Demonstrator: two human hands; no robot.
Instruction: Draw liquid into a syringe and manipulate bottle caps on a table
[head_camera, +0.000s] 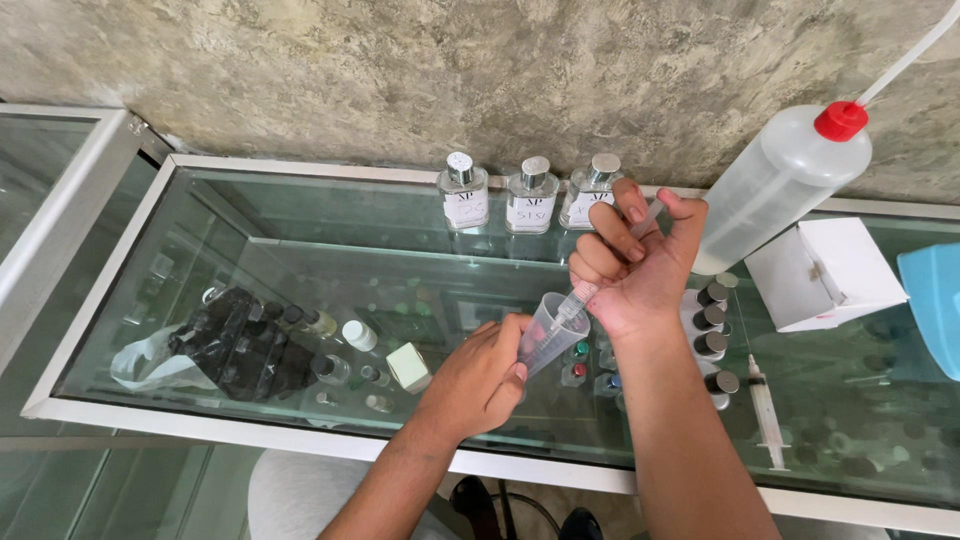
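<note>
A clear plastic cup (552, 322), conical and thin-walled, is held tilted above the glass counter (300, 250), near its front edge. The left hand (480, 380) grasps the cup from below, fingers wrapped around its lower wall. The right hand (635, 265) is closed around a slim transparent syringe (610, 268), thumb up at the plunger end, the tip pointing down into the cup's mouth.

Behind the hands, three square glass bottles (530, 195) with silver caps and white labels stand in a row against the rough grey wall (400, 70). To the right hang a translucent squeeze bottle (780, 190) with a red cap, tilted, and beside it sits a white carton (825, 272). A column of small dark-capped vials (710, 335) lies just right of the right wrist; a second syringe (765, 410) lies flat beyond them.

The counter is smooth, framed in pale metal. Its left half is open surface; the right half is crowded up to the frame.
</note>
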